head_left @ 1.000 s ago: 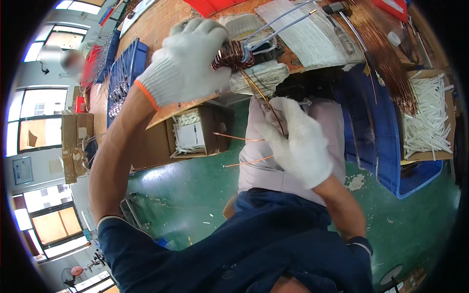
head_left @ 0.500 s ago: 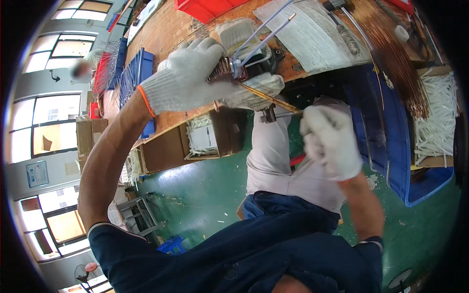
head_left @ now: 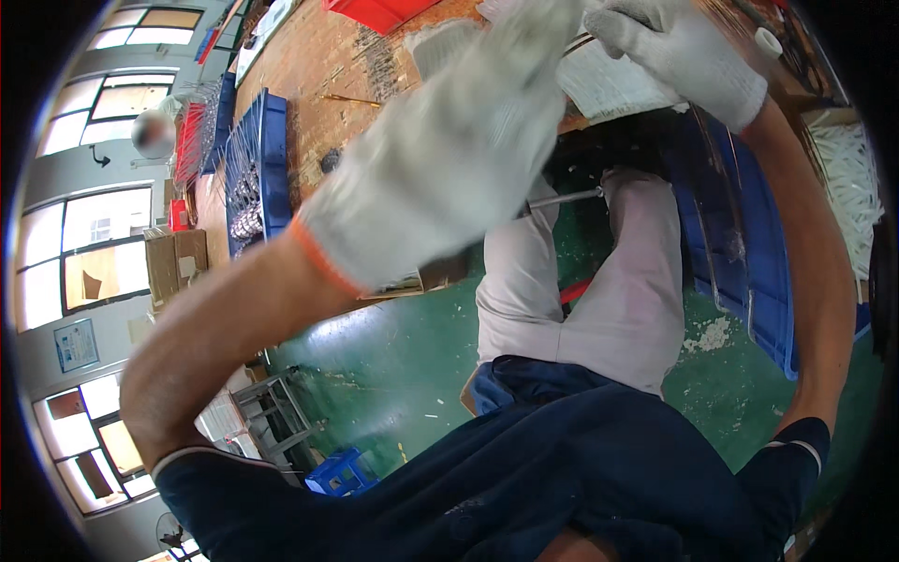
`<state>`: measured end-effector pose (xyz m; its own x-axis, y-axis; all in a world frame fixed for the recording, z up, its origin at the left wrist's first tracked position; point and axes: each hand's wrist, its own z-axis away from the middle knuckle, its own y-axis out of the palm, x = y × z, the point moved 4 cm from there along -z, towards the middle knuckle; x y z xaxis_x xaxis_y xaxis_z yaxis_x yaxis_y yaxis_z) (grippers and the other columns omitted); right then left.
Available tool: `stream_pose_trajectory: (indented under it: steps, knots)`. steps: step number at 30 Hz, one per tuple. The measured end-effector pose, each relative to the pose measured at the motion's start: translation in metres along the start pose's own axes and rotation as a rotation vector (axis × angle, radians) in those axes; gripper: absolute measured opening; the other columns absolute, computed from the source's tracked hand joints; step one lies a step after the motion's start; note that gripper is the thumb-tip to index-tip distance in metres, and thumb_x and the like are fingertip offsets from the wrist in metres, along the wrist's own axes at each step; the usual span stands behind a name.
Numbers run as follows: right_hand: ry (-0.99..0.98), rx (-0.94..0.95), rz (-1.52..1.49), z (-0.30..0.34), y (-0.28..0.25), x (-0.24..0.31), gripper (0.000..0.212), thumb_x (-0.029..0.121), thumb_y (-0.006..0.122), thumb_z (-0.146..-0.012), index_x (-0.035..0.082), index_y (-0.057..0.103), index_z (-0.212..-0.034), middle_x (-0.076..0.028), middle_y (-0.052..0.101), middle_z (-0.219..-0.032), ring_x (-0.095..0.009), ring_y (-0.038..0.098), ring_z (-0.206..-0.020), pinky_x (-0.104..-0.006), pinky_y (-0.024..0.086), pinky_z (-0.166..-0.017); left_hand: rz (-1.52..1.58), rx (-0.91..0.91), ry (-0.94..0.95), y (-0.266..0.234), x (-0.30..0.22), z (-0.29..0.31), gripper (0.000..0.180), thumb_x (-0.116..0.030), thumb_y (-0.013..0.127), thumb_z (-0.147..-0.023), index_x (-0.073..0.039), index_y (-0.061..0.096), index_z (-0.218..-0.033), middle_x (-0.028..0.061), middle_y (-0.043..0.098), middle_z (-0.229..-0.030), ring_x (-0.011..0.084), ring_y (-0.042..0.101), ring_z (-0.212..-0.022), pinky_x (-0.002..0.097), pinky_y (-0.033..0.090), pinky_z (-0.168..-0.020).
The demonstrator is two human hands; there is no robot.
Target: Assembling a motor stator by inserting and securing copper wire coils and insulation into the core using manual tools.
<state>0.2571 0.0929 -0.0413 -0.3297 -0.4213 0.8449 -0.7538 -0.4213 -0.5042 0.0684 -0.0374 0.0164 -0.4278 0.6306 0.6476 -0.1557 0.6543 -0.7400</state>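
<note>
A white knitted glove with an orange cuff is worn on the left hand (head_left: 449, 155), which is stretched across the front of a worn brown wooden workbench (head_left: 323, 56). The hand is blurred by motion, and whether anything is gripped by it cannot be told. A second white knitted glove is worn on the right hand (head_left: 679, 56), whose fingers are bent in toward the left fingertips; what is held there, if anything, cannot be told. A thin dark strand (head_left: 578, 42) is seen between the two hands, just beside the right fingers. Beneath it a flat whitish sheet (head_left: 613, 82) is laid at the bench edge, partly covered by both hands.

A thin copper-coloured piece (head_left: 351, 99) is left lying on the bench, to the left of the left glove. A bright red plastic bin (head_left: 384, 11) is placed farther back. Upright thin wires are held in a blue plastic bin (head_left: 273, 155) at the left.

Small print is carried by a pale blue framed notice (head_left: 77, 345) on the wall, too small to be read. A faint mark (head_left: 459, 513) is borne by the dark navy shirt (head_left: 581, 459), too blurred to be made out.
</note>
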Motion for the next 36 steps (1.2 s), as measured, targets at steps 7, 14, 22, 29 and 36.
stream_pose_trajectory:
  steps: [7, 14, 22, 29, 36]
  knots:
    - [-0.079, -0.093, 0.143, 0.022, 0.011, 0.026, 0.024, 0.022, 0.068, -0.101, -0.001, 0.077, -0.099, -0.009, 0.073, -0.081, -0.016, 0.066, -0.073, -0.035, 0.051, -0.068, -0.384, 0.727, 0.259, 0.001, 0.014, -0.027, 0.021, -0.013, 0.07, -0.092, 0.003, 0.078, -0.103, 0.0204, 0.076, -0.097, 0.0277, 0.073, -0.093, 0.0411, 0.06, -0.084]
    - [-0.4, -0.639, 0.417, 0.113, 0.101, 0.044, 0.014, 0.014, 0.071, -0.092, 0.011, 0.075, -0.106, -0.01, 0.073, -0.102, -0.034, 0.07, -0.091, -0.043, 0.057, -0.075, 0.07, 1.381, -0.012, 0.017, 0.019, -0.081, 0.027, -0.021, 0.069, -0.085, 0.001, 0.08, -0.096, 0.0201, 0.077, -0.095, 0.0284, 0.075, -0.091, 0.0444, 0.06, -0.08]
    - [0.015, 0.013, -0.081, 0.085, 0.149, -0.045, 0.043, 0.041, 0.058, -0.104, 0.004, 0.077, -0.096, -0.02, 0.071, -0.083, -0.04, 0.07, -0.079, -0.0479, 0.053, -0.066, -0.011, 1.295, 0.01, 0.021, 0.034, -0.053, 0.029, -0.023, 0.068, -0.084, 0.0, 0.08, -0.096, 0.0194, 0.077, -0.094, 0.0283, 0.075, -0.091, 0.0442, 0.06, -0.079]
    - [-0.074, -0.167, 0.342, 0.081, 0.111, 0.029, 0.038, 0.035, 0.069, -0.098, 0.004, 0.074, -0.078, -0.018, 0.065, -0.066, -0.039, 0.067, -0.064, -0.0456, 0.052, -0.058, -0.017, 1.197, 0.07, 0.041, 0.037, -0.02, 0.031, -0.025, 0.067, -0.083, -0.001, 0.08, -0.097, 0.0188, 0.077, -0.094, 0.0283, 0.075, -0.09, 0.044, 0.059, -0.078]
    - [-0.009, 0.026, 0.096, 0.098, 0.265, 0.064, 0.043, 0.045, 0.066, -0.099, 0.004, 0.067, -0.112, -0.023, 0.072, -0.077, -0.041, 0.074, -0.075, -0.0505, 0.058, -0.069, -0.045, 1.037, 0.149, 0.019, 0.037, -0.032, 0.033, -0.028, 0.067, -0.082, -0.001, 0.08, -0.097, 0.0183, 0.077, -0.094, 0.0282, 0.075, -0.089, 0.0439, 0.059, -0.077]
